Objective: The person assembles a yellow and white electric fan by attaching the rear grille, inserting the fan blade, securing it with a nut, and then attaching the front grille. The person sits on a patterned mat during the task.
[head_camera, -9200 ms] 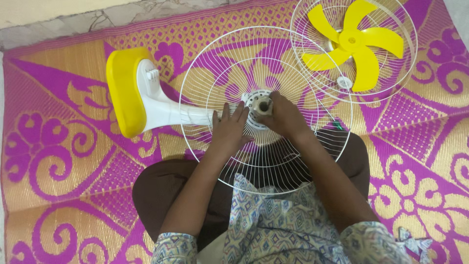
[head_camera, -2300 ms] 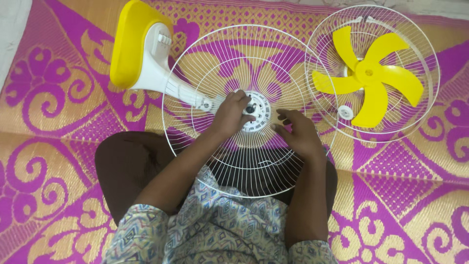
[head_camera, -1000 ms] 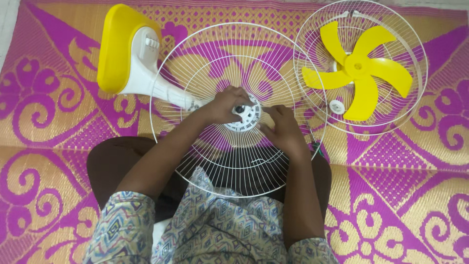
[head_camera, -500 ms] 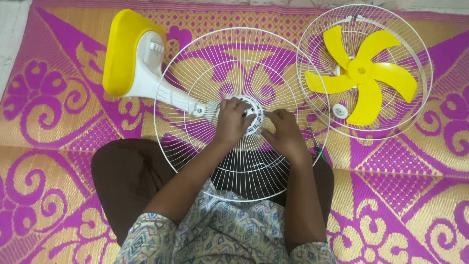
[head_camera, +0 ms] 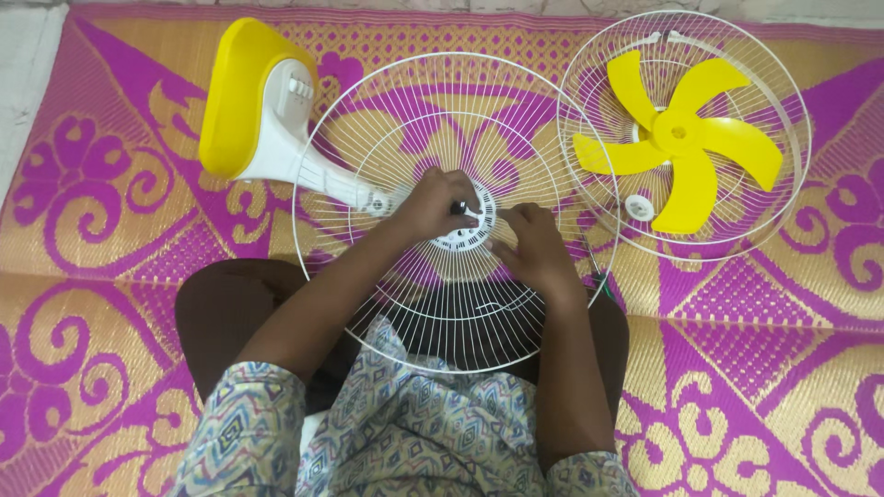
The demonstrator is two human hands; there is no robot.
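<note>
A white wire fan guard (head_camera: 451, 54) lies flat over my lap, fixed to a fan with a white neck and yellow base (head_camera: 235, 92) lying on its side at the upper left. My left hand (head_camera: 431, 204) is at the guard's white centre hub (head_camera: 460, 239), its fingertips pinched on the dark shaft end in the middle. On the hub's right edge sits my right hand (head_camera: 536, 256), fingers bent and gripping the hub's rim.
A second white guard (head_camera: 794, 175) lies at the upper right, holding a yellow five-blade propeller (head_camera: 681, 138) and a small white round cap (head_camera: 639, 206). A green-handled tool (head_camera: 603, 281) peeks out by my right wrist. Everything rests on a pink and gold woven mat (head_camera: 92, 276).
Over the last second my left fingertips have turned slightly at the shaft end. My right hand has stayed on the hub's right edge. The view shifted a little.
</note>
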